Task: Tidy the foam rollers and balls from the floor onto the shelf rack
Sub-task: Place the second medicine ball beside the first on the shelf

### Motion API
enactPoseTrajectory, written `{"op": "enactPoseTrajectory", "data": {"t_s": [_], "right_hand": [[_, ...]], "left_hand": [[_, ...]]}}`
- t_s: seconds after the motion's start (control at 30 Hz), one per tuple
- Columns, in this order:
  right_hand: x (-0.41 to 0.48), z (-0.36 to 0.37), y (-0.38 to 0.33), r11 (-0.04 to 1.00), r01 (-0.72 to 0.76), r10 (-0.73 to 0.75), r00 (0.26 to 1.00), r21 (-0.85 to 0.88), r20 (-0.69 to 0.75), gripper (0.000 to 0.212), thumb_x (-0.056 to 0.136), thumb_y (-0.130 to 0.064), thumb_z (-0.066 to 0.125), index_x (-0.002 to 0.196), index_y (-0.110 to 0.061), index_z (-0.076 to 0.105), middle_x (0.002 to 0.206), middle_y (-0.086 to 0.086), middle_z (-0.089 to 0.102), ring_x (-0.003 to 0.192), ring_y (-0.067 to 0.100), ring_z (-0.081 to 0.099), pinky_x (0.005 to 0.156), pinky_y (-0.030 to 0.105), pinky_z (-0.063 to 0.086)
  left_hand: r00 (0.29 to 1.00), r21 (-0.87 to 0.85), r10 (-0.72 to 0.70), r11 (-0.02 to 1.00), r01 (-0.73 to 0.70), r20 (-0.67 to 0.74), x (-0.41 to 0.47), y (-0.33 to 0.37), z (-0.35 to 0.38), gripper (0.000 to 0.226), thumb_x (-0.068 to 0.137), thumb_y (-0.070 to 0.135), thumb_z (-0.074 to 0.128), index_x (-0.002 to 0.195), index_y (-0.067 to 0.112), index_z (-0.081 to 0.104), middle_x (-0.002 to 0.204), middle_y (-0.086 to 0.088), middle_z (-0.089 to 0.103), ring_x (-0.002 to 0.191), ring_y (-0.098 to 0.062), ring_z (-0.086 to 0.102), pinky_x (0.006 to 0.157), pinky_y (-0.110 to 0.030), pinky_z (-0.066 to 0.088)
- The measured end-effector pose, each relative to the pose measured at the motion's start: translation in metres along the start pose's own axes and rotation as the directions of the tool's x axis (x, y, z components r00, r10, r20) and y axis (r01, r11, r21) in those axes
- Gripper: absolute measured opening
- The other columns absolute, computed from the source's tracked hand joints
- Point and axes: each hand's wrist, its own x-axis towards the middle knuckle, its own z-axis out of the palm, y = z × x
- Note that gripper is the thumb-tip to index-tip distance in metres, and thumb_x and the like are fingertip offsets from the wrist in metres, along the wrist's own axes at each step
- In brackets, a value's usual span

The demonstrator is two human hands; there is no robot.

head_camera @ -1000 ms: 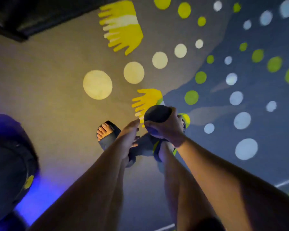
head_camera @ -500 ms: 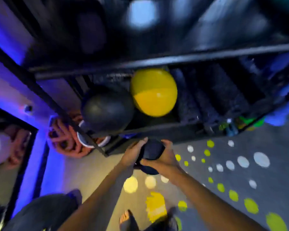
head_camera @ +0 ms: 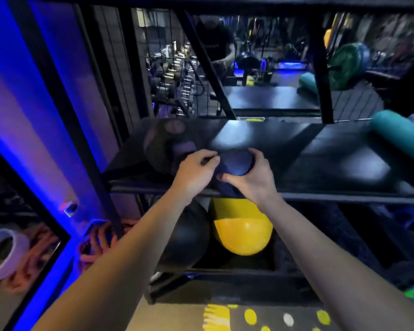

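Observation:
A small dark ball (head_camera: 237,163) is held between both hands just above the front of the black rack's middle shelf (head_camera: 339,163). My right hand (head_camera: 253,180) wraps its right side and underside. My left hand (head_camera: 196,173) presses on its left side. A large dark ball (head_camera: 163,149) rests on that shelf right beside my left hand. A teal foam roller (head_camera: 399,137) lies at the shelf's right end. On the shelf below sit a black ball (head_camera: 187,237) and a yellow ball (head_camera: 244,232).
The rack's black uprights (head_camera: 320,68) and diagonal brace (head_camera: 206,63) cross the opening above the shelf. A blue-lit wall (head_camera: 14,96) stands to the left, with orange bands (head_camera: 98,242) low beside the rack. Dotted floor mat (head_camera: 249,316) lies below.
I have stood up from the floor with the small dark ball. Both hands have raised it from beneath the lower shelf to over the middle shelf.

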Motion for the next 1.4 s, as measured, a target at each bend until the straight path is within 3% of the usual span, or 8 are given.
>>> {"op": "enactPoseTrajectory", "data": {"t_s": [0.07, 0.17, 0.27, 0.63, 0.93, 1.2, 1.33, 1.4], "right_hand": [[0.033, 0.007, -0.012, 0.994, -0.025, 0.023, 0.999, -0.111, -0.024, 0.115, 0.046, -0.062, 0.089, 0.145, -0.032, 0.039, 0.141, 0.006, 0.048, 0.129, 0.038, 0.049, 0.11, 0.049, 0.042], [0.072, 0.02, -0.012, 0.957, -0.034, 0.034, 0.999, -0.287, -0.005, 0.112, 0.049, -0.06, 0.089, 0.144, -0.034, 0.035, 0.144, 0.004, 0.045, 0.128, 0.042, 0.044, 0.106, 0.053, 0.04], [0.094, 0.037, 0.006, 0.925, -0.036, 0.061, 0.997, -0.378, 0.053, 0.113, 0.05, -0.061, 0.088, 0.144, -0.033, 0.033, 0.145, 0.004, 0.044, 0.13, 0.044, 0.043, 0.104, 0.056, 0.039], [0.124, 0.05, 0.019, 0.907, -0.005, 0.096, 0.976, -0.421, 0.195, 0.114, 0.055, -0.064, 0.086, 0.148, -0.037, 0.028, 0.153, 0.006, 0.026, 0.138, 0.042, 0.031, 0.11, 0.058, 0.031], [0.117, 0.047, 0.016, 0.91, 0.017, 0.085, 0.97, -0.414, 0.227, 0.115, 0.054, -0.072, 0.083, 0.148, -0.036, 0.027, 0.147, 0.006, 0.028, 0.136, 0.04, 0.034, 0.111, 0.054, 0.032], [0.103, 0.033, 0.014, 0.913, -0.011, 0.121, 0.962, -0.408, 0.245, 0.135, 0.053, -0.081, 0.08, 0.157, -0.033, 0.009, 0.158, 0.008, 0.02, 0.146, 0.04, 0.025, 0.116, 0.058, 0.024], [0.081, 0.017, 0.03, 0.958, -0.041, 0.061, 0.996, -0.284, 0.062, 0.105, 0.075, -0.075, 0.069, 0.158, -0.029, 0.023, 0.157, 0.006, 0.026, 0.142, 0.035, 0.03, 0.114, 0.054, 0.026], [0.074, 0.008, 0.039, 0.968, -0.029, 0.014, 0.998, -0.248, -0.063, 0.077, 0.09, -0.065, 0.061, 0.152, -0.027, 0.037, 0.152, 0.007, 0.035, 0.138, 0.036, 0.036, 0.112, 0.052, 0.029]], "left_hand": [[0.971, 0.253, 0.207, 0.952, -0.172, -0.119, 0.038, -0.007, -0.02, 0.024, 0.098, 0.03, 0.058, 0.114, 0.022, 0.073, 0.109, -0.001, 0.075, 0.104, -0.02, 0.068, 0.094, -0.034, 0.052], [0.889, 0.63, 0.383, 0.762, -0.151, -0.251, 0.087, -0.03, -0.035, 0.037, 0.096, 0.038, 0.045, 0.122, 0.023, 0.068, 0.126, -0.008, 0.067, 0.119, -0.033, 0.06, 0.101, -0.043, 0.046], [0.866, 0.869, 0.477, 0.48, -0.118, -0.146, 0.108, -0.055, -0.027, 0.044, 0.095, 0.042, 0.043, 0.129, 0.026, 0.066, 0.144, -0.008, 0.058, 0.139, -0.037, 0.045, 0.119, -0.061, 0.022], [0.898, 0.97, 0.425, 0.146, -0.195, 0.116, 0.119, -0.04, 0.034, 0.049, 0.093, 0.036, 0.047, 0.133, 0.014, 0.065, 0.15, -0.018, 0.05, 0.145, -0.042, 0.034, 0.117, -0.068, 0.017], [0.901, 0.953, 0.433, 0.276, -0.126, -0.006, 0.113, -0.042, 0.009, 0.04, 0.094, 0.032, 0.05, 0.127, 0.019, 0.068, 0.146, -0.011, 0.056, 0.143, -0.037, 0.04, 0.118, -0.063, 0.021], [0.901, 0.94, 0.431, 0.286, -0.187, 0.048, 0.108, -0.04, 0.0, 0.042, 0.097, 0.037, 0.043, 0.129, 0.023, 0.066, 0.148, -0.009, 0.055, 0.145, -0.036, 0.038, 0.117, -0.064, 0.021], [0.84, 0.787, 0.541, 0.533, -0.309, -0.036, 0.101, -0.031, -0.009, 0.046, 0.099, 0.036, 0.041, 0.138, 0.022, 0.06, 0.148, -0.004, 0.056, 0.143, -0.027, 0.043, 0.124, -0.058, 0.014], [0.723, 0.733, 0.683, 0.543, -0.41, -0.101, 0.091, -0.028, -0.023, 0.04, 0.099, 0.027, 0.048, 0.136, 0.018, 0.062, 0.141, -0.007, 0.061, 0.134, -0.029, 0.053, 0.126, -0.052, 0.013]]}}
